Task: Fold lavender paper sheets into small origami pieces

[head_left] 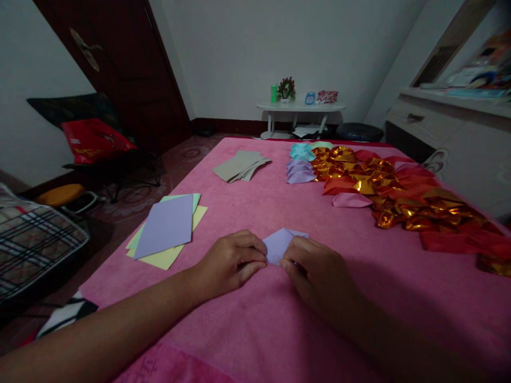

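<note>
Between my two hands, a small sheet of purple paper with folded edges lies on the pink cloth. My left hand pinches its left corner, thumb and fingers together. At its right side, my right hand has its fingers closed on the paper near the lower edge. My fingers hide part of both sides. To the left lies a stack of flat sheets, with a purple sheet on top of yellow sheets and a green one.
Grey paper pieces lie fanned farther back. Folded purple and light blue papers sit beside a broad spread of gold foil shapes and red ones on the right. The pink-covered table has a chair and stool off its left side.
</note>
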Action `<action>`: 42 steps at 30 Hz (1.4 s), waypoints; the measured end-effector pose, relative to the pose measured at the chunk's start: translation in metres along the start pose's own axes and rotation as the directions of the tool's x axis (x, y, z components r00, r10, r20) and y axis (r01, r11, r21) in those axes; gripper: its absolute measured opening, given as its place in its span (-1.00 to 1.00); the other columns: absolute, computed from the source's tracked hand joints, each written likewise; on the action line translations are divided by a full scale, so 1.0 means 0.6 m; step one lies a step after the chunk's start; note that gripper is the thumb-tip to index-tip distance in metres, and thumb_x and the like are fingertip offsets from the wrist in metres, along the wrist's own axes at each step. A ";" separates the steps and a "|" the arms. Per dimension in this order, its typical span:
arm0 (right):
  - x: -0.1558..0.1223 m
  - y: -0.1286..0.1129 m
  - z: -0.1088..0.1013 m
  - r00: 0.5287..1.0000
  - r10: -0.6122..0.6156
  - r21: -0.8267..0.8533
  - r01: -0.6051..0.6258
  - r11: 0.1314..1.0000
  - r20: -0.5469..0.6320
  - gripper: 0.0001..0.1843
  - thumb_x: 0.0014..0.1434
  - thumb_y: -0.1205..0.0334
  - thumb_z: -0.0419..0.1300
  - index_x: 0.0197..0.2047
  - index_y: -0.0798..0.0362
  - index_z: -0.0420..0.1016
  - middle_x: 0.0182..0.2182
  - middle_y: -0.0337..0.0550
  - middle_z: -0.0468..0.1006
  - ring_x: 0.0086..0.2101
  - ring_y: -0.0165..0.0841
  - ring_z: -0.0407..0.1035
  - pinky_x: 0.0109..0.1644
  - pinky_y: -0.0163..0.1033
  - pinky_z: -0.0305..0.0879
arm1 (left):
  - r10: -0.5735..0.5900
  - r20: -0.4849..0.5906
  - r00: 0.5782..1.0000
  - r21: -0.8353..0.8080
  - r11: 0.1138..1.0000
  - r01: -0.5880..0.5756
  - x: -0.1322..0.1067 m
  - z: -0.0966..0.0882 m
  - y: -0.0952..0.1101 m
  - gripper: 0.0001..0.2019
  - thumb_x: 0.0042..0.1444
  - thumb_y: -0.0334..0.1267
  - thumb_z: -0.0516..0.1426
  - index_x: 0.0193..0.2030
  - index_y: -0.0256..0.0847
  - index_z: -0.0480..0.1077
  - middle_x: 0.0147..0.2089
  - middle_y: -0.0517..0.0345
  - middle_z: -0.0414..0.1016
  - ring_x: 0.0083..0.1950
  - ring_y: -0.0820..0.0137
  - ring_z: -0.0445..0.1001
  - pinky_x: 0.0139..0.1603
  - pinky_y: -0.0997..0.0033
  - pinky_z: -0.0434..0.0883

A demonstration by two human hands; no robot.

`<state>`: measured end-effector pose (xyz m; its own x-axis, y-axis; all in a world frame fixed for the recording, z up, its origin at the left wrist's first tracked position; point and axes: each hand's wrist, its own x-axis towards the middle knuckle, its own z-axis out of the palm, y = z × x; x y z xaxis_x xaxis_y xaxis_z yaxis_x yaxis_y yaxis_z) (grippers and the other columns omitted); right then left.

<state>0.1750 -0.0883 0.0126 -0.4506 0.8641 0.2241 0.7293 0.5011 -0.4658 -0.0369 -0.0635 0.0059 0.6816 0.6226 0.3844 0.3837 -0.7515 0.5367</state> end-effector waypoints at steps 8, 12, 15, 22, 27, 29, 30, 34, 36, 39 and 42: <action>0.008 -0.005 0.004 0.998 0.061 0.024 -0.061 0.998 -0.007 -0.83 0.11 0.39 0.03 -0.51 0.06 0.23 -0.47 -0.23 0.30 -0.43 -0.40 0.17 -0.37 -0.27 -0.02 | -0.207 -0.023 0.978 -0.123 0.971 0.203 0.009 0.007 0.002 -0.90 0.09 -0.39 0.14 -0.39 -0.25 0.49 -0.31 0.12 0.45 -0.26 0.44 0.39 -0.23 0.43 0.33; 0.009 -0.004 0.007 0.996 0.089 -0.001 -0.089 0.996 -0.006 -0.83 0.11 0.38 0.03 -0.51 0.06 0.25 -0.44 -0.23 0.30 -0.44 -0.42 0.16 -0.38 -0.28 -0.02 | -0.303 -0.043 0.952 -0.153 0.944 0.294 0.014 0.015 0.003 -0.89 0.04 -0.42 0.15 -0.49 -0.26 0.42 -0.39 0.16 0.41 -0.33 0.46 0.37 -0.31 0.45 0.30; 0.010 -0.005 0.009 0.994 0.110 -0.016 -0.110 0.994 -0.003 -0.84 0.09 0.38 0.05 -0.52 0.07 0.24 -0.45 -0.24 0.29 -0.46 -0.43 0.15 -0.40 -0.29 -0.04 | -0.332 -0.051 0.942 -0.138 0.936 0.323 0.018 0.020 0.003 -0.90 -0.01 -0.43 0.15 -0.51 -0.25 0.40 -0.41 0.18 0.41 -0.34 0.45 0.35 -0.32 0.45 0.29; 0.016 -0.009 0.011 0.987 0.161 -0.004 -0.161 0.987 -0.021 -0.80 0.02 0.41 0.08 -0.58 0.07 0.18 -0.50 -0.26 0.29 -0.50 -0.46 0.13 -0.44 -0.30 -0.08 | -0.352 -0.059 0.934 -0.062 0.935 0.349 0.018 0.019 0.005 -0.96 -0.04 -0.40 0.19 -0.41 -0.22 0.45 -0.40 0.18 0.41 -0.34 0.43 0.34 -0.30 0.42 0.29; 0.014 -0.011 0.011 0.983 0.184 0.008 -0.184 0.983 -0.028 -0.79 0.01 0.41 0.10 -0.59 0.07 0.18 -0.51 -0.27 0.29 -0.50 -0.46 0.15 -0.45 -0.30 -0.07 | -0.299 -0.050 0.953 -0.089 0.952 0.294 0.014 0.022 0.002 -0.77 0.01 -0.43 0.15 -0.20 -0.11 0.54 -0.35 0.17 0.42 -0.31 0.43 0.35 -0.30 0.43 0.28; 0.012 -0.011 0.011 0.978 0.207 0.023 -0.207 0.978 -0.038 -0.82 0.02 0.39 0.12 -0.56 0.06 0.22 -0.49 -0.28 0.30 -0.49 -0.45 0.17 -0.45 -0.31 -0.06 | -0.289 -0.043 0.956 -0.101 0.954 0.284 0.013 0.024 0.000 -0.77 0.02 -0.43 0.13 -0.23 -0.11 0.55 -0.36 0.16 0.42 -0.30 0.43 0.36 -0.31 0.44 0.28; 0.011 -0.011 0.011 0.975 0.220 0.033 -0.218 0.975 -0.044 -0.84 0.03 0.37 0.13 -0.54 0.05 0.25 -0.47 -0.27 0.31 -0.48 -0.45 0.18 -0.44 -0.31 -0.04 | -0.289 -0.043 0.956 -0.099 0.954 0.284 0.013 0.025 0.000 -0.77 0.02 -0.43 0.13 -0.23 -0.11 0.55 -0.36 0.16 0.42 -0.30 0.42 0.36 -0.31 0.44 0.28; 0.011 -0.009 0.012 0.974 0.222 0.056 -0.219 0.974 -0.053 -0.82 0.11 0.33 0.08 -0.52 0.05 0.25 -0.43 -0.25 0.31 -0.46 -0.44 0.20 -0.42 -0.31 -0.01 | -0.316 -0.051 0.947 -0.063 0.948 0.312 0.016 0.020 0.004 -0.78 0.00 -0.40 0.17 -0.19 -0.14 0.53 -0.36 0.16 0.43 -0.30 0.41 0.35 -0.26 0.40 0.30; 0.012 -0.009 0.013 0.975 0.217 0.039 -0.216 0.976 -0.053 -0.80 0.11 0.36 0.06 -0.53 0.05 0.22 -0.44 -0.25 0.29 -0.47 -0.44 0.19 -0.42 -0.31 -0.01 | -0.336 -0.053 0.940 -0.049 0.941 0.334 0.018 0.017 0.006 -0.81 -0.01 -0.38 0.19 -0.22 -0.17 0.51 -0.36 0.16 0.43 -0.31 0.41 0.35 -0.25 0.39 0.30; 0.014 -0.011 0.014 0.975 0.215 -0.007 -0.216 0.976 -0.054 -0.80 0.06 0.40 0.07 -0.56 0.06 0.17 -0.46 -0.27 0.27 -0.50 -0.46 0.15 -0.44 -0.31 -0.04 | -0.322 -0.039 0.946 -0.070 0.945 0.319 0.017 0.017 0.006 -0.86 0.02 -0.41 0.16 -0.29 -0.17 0.52 -0.36 0.17 0.45 -0.30 0.42 0.36 -0.24 0.41 0.30; 0.016 -0.013 0.014 0.978 0.203 -0.057 -0.206 0.977 -0.055 -0.78 0.02 0.44 0.06 -0.58 0.06 0.12 -0.47 -0.28 0.28 -0.51 -0.47 0.14 -0.45 -0.30 -0.06 | -0.301 -0.039 0.953 -0.108 0.949 0.295 0.014 0.021 0.004 -0.80 0.03 -0.45 0.12 -0.30 -0.14 0.54 -0.35 0.17 0.45 -0.28 0.43 0.37 -0.25 0.43 0.30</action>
<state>0.1607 -0.0846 0.0110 -0.2640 0.9492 0.1715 0.8350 0.3139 -0.4520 -0.0223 -0.0626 0.0008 0.5102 0.8276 0.2340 0.4982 -0.5062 0.7040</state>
